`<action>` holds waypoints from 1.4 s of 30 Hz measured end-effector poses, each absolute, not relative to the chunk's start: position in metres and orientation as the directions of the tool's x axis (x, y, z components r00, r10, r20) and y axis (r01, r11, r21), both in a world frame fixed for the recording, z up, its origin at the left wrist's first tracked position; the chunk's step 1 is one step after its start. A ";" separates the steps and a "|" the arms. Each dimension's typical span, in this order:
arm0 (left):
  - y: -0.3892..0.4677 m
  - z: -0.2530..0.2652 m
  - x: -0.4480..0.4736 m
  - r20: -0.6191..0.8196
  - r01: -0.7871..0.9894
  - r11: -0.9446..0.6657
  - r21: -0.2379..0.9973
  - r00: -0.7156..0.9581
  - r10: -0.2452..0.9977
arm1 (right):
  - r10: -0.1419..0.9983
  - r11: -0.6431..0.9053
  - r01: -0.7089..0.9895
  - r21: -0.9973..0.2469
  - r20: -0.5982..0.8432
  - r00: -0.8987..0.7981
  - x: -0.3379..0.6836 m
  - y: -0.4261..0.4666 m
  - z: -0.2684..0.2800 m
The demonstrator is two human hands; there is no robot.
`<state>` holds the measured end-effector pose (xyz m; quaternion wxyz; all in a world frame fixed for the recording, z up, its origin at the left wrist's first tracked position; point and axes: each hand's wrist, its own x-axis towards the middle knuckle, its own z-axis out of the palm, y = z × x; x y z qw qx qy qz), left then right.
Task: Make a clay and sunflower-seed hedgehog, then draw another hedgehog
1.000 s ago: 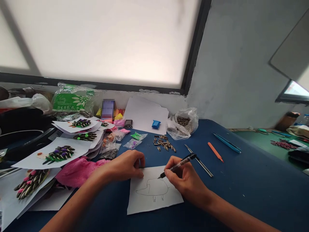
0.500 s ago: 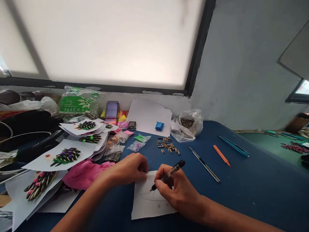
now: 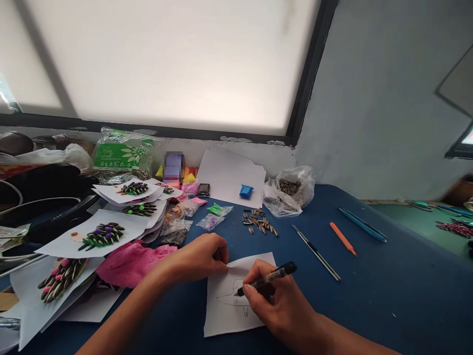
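My right hand (image 3: 283, 301) is closed round a black pen (image 3: 271, 277), its tip on a white sheet of paper (image 3: 225, 320). Thin dark lines on the sheet make a long body with a pointed left end, a raised shape above and a zigzag mark below. Part of the drawing is hidden behind the right hand. At the sheet's upper left corner, my left hand (image 3: 205, 254) rests with curled fingers, its thumb on the paper edge. Beyond the sheet lies a loose pile of striped sunflower seeds (image 3: 260, 223).
A craft knife (image 3: 316, 252), an orange marker (image 3: 343, 239) and a blue pen (image 3: 362, 224) lie right. Left are stacked cards with seed hedgehogs (image 3: 103, 234) and a pink cloth (image 3: 133, 264). Behind stand a seed bag (image 3: 290, 190), blue packet (image 3: 246, 191) and small clay packets (image 3: 210, 222).
The pen tip has moved slightly right and down, and a new line stands above the body outline. The right hand has shifted a little right; the left stays at the paper's corner.
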<state>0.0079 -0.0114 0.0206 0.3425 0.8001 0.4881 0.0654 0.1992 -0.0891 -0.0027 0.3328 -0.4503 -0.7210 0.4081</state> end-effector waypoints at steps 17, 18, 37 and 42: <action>-0.013 0.019 0.010 -0.120 0.724 -0.385 0.572 0.538 0.834 | 0.904 0.310 0.367 -0.877 0.153 -0.399 0.198 -0.092 -0.005; -0.014 0.020 0.010 -0.131 0.714 -0.383 0.586 0.550 0.825 | 0.904 0.310 0.370 -0.876 0.151 -0.400 0.198 -0.093 -0.005; -0.017 0.023 0.012 -0.254 0.687 -0.303 0.661 0.584 0.771 | 0.901 0.322 0.435 -0.841 0.131 -0.414 0.198 -0.092 -0.001; -0.017 0.025 0.013 -0.255 0.686 -0.304 0.661 0.586 0.769 | 0.896 0.324 0.419 -0.848 0.134 -0.422 0.198 -0.090 -0.005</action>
